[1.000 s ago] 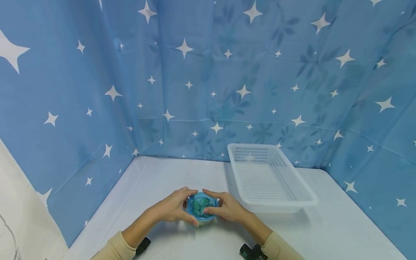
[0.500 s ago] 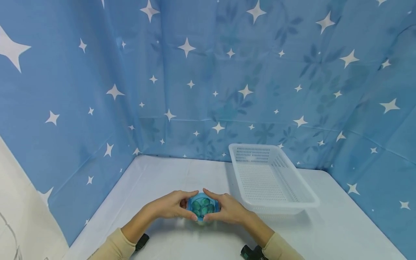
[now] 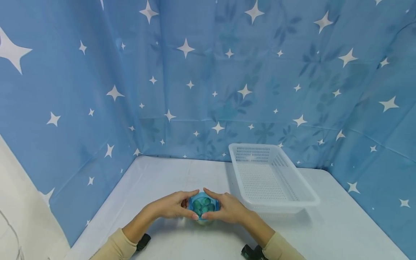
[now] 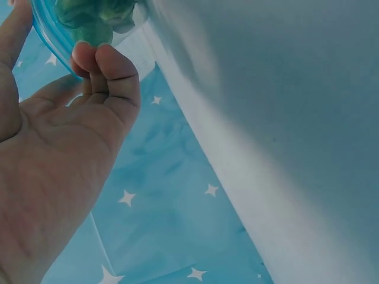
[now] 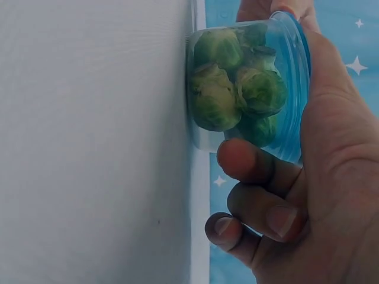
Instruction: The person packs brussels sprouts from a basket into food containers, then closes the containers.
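Observation:
A small clear plastic container [image 5: 202, 139] with a translucent blue lid [image 5: 299, 59] stands on the table. Several Brussels sprouts [image 5: 214, 97] show through its wall, and green shapes show through the lid in the head view. My left hand [image 3: 170, 206] grips the container's left side, thumb on the lid's near edge. From the right, my right hand [image 3: 231, 209] holds it the same way, and the two thumb tips almost meet. In the right wrist view, some right-hand fingers [image 5: 260, 210] curl below the container. The left wrist view cuts off most of the container.
A white perforated plastic basket [image 3: 282, 204] stands to the right, behind my right hand. The table [image 3: 162, 177] has a white cover. A blue curtain with white stars [image 3: 201, 72] hangs behind and at both sides.
My right thumb has slid from the top of the lid to its near edge, beside the left thumb. Over the last half second both hands have stayed nearly still.

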### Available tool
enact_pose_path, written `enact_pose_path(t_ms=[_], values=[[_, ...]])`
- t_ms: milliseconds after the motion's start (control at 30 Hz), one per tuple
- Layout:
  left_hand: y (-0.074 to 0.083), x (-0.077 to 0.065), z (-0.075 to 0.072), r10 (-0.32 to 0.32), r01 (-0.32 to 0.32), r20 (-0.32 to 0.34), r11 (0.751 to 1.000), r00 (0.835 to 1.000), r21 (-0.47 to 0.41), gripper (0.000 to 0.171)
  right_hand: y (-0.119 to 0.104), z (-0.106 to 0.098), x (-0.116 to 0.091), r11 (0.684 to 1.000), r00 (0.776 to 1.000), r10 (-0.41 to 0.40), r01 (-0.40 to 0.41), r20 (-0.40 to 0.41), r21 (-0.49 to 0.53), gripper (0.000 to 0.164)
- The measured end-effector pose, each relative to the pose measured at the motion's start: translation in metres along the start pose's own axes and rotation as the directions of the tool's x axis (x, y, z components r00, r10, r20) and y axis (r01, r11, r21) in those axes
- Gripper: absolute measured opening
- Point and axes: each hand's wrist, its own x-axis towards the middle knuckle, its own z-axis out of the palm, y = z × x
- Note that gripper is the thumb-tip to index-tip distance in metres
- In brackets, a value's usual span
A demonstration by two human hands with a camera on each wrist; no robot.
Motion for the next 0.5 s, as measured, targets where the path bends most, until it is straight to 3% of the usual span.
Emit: enact_pose_path(t_ms=[200,400,500], values=[[-0.003,0.000,0.003,-0.013,0.013,0.001,0.999,1.000,-0.031,0.093,0.002,0.004,-0.002,0.999,1.000,0.024,-0.024,-0.010,-0.035,0.089],[0.003,-0.006,-0.004,-0.087,0.088,-0.016,0.990,0.996,0.108,0.096,-0.008,0.006,-0.008,0.998,0.999,0.017,-0.019,-0.034,-0.067,0.088],[0.007,-0.009,-0.013,-0.115,0.127,-0.093,0.982,0.989,0.141,0.095,-0.021,0.003,-0.011,0.997,0.998,-0.018,0.013,-0.066,-0.080,0.085]])
